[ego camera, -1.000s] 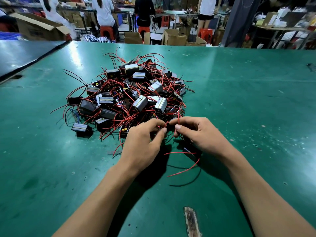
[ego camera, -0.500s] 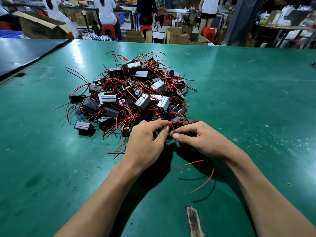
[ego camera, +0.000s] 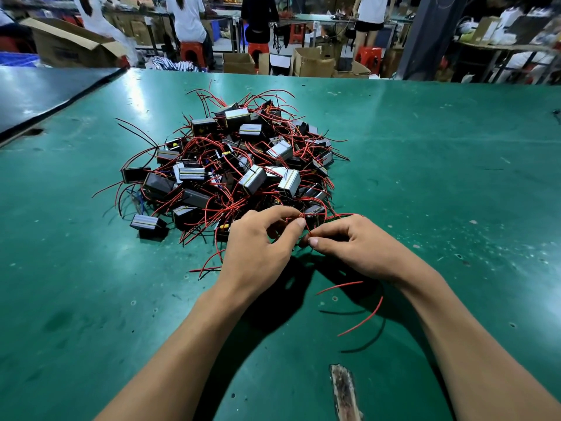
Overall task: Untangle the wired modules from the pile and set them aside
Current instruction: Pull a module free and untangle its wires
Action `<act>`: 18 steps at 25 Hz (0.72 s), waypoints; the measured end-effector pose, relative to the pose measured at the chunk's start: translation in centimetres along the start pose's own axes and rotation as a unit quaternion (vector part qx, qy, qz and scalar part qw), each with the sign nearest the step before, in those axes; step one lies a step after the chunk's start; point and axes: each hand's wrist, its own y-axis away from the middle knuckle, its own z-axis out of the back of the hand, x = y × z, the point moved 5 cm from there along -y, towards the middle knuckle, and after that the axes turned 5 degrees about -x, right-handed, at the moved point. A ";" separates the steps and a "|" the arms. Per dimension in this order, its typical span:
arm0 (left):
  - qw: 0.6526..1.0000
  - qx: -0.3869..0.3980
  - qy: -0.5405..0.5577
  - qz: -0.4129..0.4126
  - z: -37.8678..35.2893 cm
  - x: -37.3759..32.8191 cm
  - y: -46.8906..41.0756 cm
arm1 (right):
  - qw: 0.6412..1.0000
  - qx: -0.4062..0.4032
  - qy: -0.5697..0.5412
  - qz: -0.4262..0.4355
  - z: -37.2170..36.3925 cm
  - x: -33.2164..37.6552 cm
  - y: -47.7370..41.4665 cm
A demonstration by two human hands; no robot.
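By the curled fingers of the left hand (ego camera: 258,247) and right hand (ego camera: 361,247), red wires (ego camera: 306,227) are pinched at the near edge of the pile of wired modules (ego camera: 236,165) on the green table (ego camera: 440,177). The loose wire ends (ego camera: 364,322) have been drawn nearer since a second ago. Module markings are illegible.

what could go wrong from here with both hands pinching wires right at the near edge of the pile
1. The left hand and right hand both pinch red wires that run back into the pile. A hard pull would likely drag more of it along or tighten the tangle.
2. The loose wire ends beside the right forearm might catch on it when the hands lift.
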 end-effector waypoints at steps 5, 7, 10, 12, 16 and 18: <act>1.000 -0.017 -0.003 -0.004 0.2 -0.3 -0.2 | 1.000 -0.006 0.026 0.004 0.1 -0.1 -0.1; 1.000 -0.016 0.002 0.000 0.2 -0.3 -0.2 | 1.000 -0.002 0.028 0.007 0.0 0.0 0.0; 1.000 -0.008 0.014 0.002 0.1 -0.3 -0.2 | 1.000 -0.008 0.026 0.013 0.4 0.7 0.3; 1.000 -0.004 0.020 -0.003 0.1 -0.4 -0.2 | 0.998 -0.054 -0.020 0.022 0.9 1.1 0.3; 0.999 0.001 0.017 -0.029 0.1 -0.7 -0.1 | 0.984 -0.125 -0.114 0.063 1.3 1.7 0.2; 0.999 0.003 0.013 -0.036 0.0 -0.7 -0.1 | 0.982 -0.139 -0.107 0.071 1.1 1.8 0.2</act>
